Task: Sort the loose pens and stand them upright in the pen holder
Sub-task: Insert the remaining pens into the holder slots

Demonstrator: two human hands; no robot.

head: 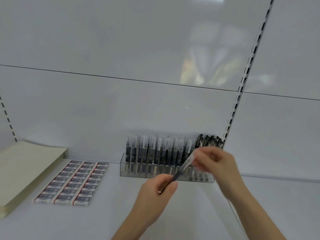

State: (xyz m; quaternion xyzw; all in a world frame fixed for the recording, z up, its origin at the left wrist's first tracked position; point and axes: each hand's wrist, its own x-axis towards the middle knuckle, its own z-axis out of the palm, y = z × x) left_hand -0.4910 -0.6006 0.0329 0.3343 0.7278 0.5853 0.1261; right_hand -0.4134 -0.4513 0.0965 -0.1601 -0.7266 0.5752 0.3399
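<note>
Here the left hand (158,188) pinches the dark lower end of a pen (183,168), while the right hand (213,163) closes on its clear cap, the pen slanting just before the pen holder (136,172). Upright pens (155,149) fill the holder on the shelf (107,220), erasers (74,182) and paper (26,168) well left.

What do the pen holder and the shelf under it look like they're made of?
The pen holder looks like clear, glossy acrylic or similar plastic: the pens' barrels show through its front wall. The shelf looks like white painted metal with a smooth satin finish, though laminate is possible.
</note>
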